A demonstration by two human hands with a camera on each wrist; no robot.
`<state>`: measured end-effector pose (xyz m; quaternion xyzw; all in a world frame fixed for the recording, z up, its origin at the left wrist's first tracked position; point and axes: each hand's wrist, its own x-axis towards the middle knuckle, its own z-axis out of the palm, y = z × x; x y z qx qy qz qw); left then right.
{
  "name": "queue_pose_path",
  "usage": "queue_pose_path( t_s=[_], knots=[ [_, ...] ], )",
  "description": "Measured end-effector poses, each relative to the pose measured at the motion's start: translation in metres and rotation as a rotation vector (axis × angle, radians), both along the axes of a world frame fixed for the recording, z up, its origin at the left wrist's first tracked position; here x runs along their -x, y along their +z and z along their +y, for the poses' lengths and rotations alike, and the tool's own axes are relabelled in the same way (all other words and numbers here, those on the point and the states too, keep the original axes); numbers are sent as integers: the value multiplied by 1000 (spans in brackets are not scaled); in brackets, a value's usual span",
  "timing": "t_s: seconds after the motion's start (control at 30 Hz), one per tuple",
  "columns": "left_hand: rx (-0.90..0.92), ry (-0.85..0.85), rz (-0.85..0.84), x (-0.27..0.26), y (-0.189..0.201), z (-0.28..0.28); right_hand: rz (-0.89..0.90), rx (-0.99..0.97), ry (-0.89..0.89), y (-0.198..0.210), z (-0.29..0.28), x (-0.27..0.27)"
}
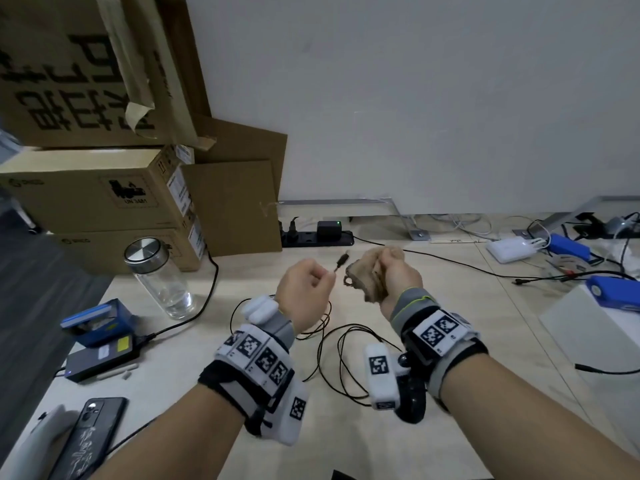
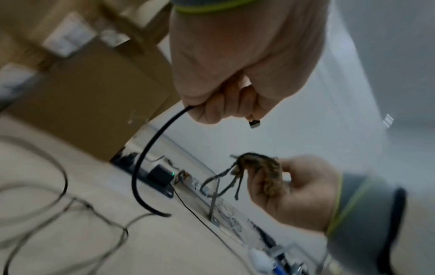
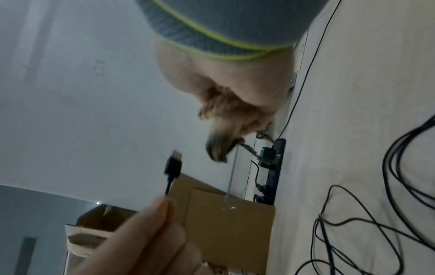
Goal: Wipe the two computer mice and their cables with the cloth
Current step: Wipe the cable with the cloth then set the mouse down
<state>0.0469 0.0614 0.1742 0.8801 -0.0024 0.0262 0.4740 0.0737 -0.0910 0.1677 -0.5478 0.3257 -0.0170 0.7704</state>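
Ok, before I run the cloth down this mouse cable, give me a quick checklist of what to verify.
1. Left hand pinches the thin black cable just below its USB plug: ok.
2. Right hand grips the bunched tan cloth: ok.
3. Cloth wrapped round the cable: not ok, they are apart.
4. Cable free of tangles: not ok, loops overlap on the beige desk.
5. Both mice in sight: cannot tell.
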Motion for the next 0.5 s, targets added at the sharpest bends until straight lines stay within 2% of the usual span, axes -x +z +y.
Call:
queue_pose_path(
  t_s=[0.1, 0.17, 0.2, 0.33, 0.5],
  knots=[
    [462, 53, 252, -6, 5, 4, -91, -280, 108, 4, -7, 5],
    [728, 16, 371, -7, 9, 7, -146, -364, 235, 5, -6, 10],
    [803, -20, 404, -7, 10, 7, -193, -389, 298, 6, -4, 13],
    [872, -123, 462, -4, 10, 4, -309, -295, 392, 7, 10, 20],
    [770, -158, 459, -7, 10, 1, -359, -195, 422, 7, 15, 21]
  ],
)
